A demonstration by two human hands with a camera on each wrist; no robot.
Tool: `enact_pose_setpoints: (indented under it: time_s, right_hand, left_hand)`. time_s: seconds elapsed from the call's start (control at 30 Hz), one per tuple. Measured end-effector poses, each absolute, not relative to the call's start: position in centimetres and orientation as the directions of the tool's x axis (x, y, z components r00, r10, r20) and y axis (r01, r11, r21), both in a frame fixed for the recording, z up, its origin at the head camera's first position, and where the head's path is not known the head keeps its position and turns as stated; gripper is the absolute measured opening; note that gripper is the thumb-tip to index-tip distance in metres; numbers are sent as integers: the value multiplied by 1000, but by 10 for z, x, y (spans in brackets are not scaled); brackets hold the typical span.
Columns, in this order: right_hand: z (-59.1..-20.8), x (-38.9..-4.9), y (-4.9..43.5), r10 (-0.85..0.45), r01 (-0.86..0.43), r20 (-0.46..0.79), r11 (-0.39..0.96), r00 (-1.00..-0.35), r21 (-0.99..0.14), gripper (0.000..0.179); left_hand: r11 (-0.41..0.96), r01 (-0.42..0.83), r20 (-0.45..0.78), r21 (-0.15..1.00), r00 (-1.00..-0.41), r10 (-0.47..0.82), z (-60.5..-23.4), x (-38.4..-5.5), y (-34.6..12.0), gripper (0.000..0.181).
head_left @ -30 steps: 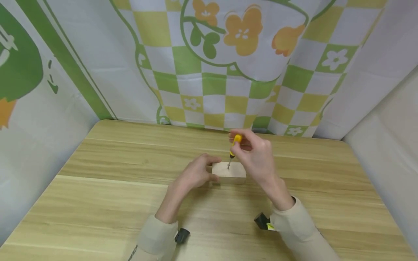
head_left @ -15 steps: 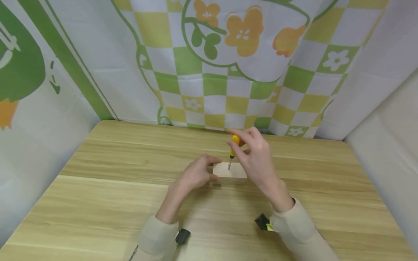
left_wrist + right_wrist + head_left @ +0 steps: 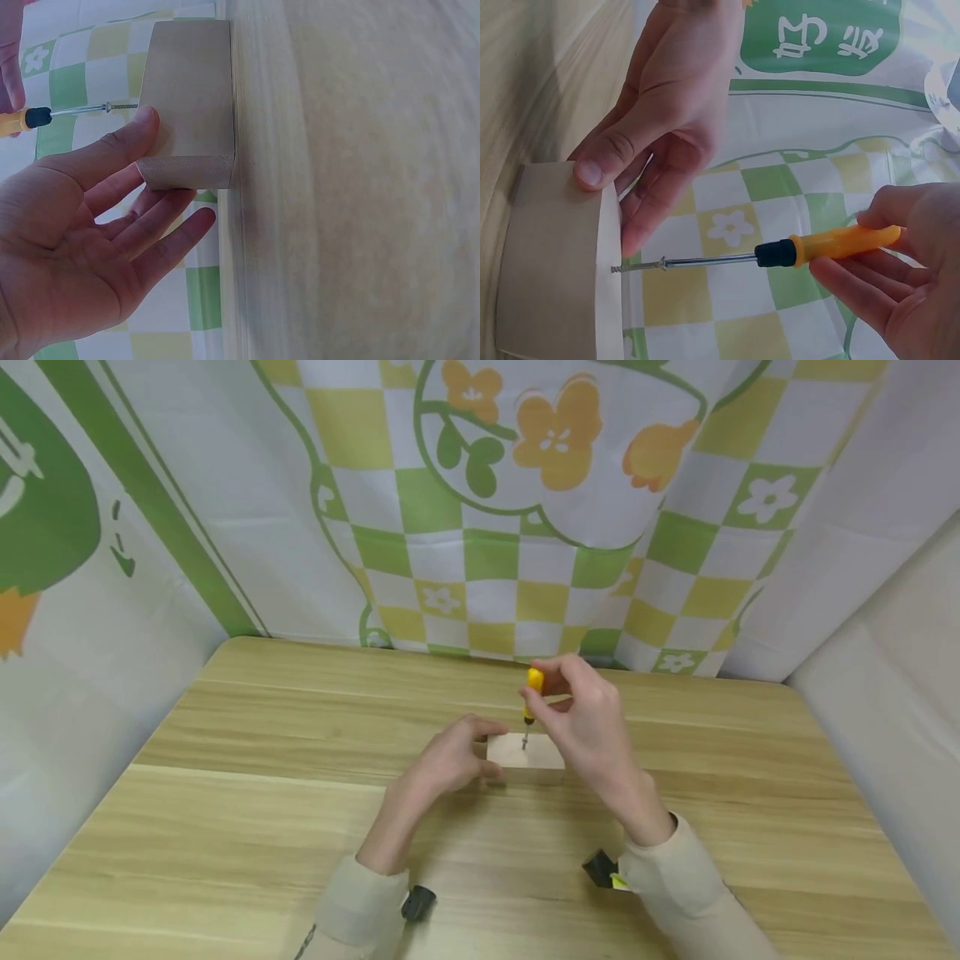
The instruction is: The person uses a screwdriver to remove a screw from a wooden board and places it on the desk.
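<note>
A small pale wooden block (image 3: 546, 753) sits on the table. My left hand (image 3: 448, 756) grips its left end, thumb (image 3: 142, 120) on the near side and fingers on the far side. A screw (image 3: 121, 106) stands in the block's top face, with much of its threaded shank showing. Above it, my right hand (image 3: 588, 714) pinches the yellow handle of a screwdriver (image 3: 840, 244) between thumb and fingers. The screwdriver has a black collar and a metal shaft, and its tip meets the screw head (image 3: 662, 262). Driver and screw stand nearly in line in the right wrist view.
The wood-grain table (image 3: 285, 852) extends around the block on all sides. A patterned green, yellow and white curtain (image 3: 491, 556) hangs at its back edge, with pale cloth walls left and right. Small black devices (image 3: 417, 903) sit at both sleeve cuffs.
The right fingers loosened and spread on the screwdriver handle, then closed round it again. The handle's top has shifted slightly left and stands more upright. The left hand and block stay in place.
</note>
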State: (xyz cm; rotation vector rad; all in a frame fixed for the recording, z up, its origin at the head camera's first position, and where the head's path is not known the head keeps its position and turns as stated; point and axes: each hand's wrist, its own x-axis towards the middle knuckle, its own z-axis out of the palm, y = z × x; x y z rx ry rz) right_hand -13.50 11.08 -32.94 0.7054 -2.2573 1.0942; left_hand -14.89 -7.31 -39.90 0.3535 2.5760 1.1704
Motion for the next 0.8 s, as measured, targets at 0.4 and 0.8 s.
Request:
enact_pose_setpoints:
  time_s: [0.4, 0.8]
  right_hand:
    - [-331, -133, 111, -223, -606, 608, 578, -762, -547, 28]
    - [-333, -136, 107, -191, -651, 717, 614, -671, -446, 24]
  left_hand:
    - [630, 106, -159, 769, -924, 348, -401, -149, -74, 63]
    - [627, 124, -143, 769, -923, 358, -402, -150, -75, 64]
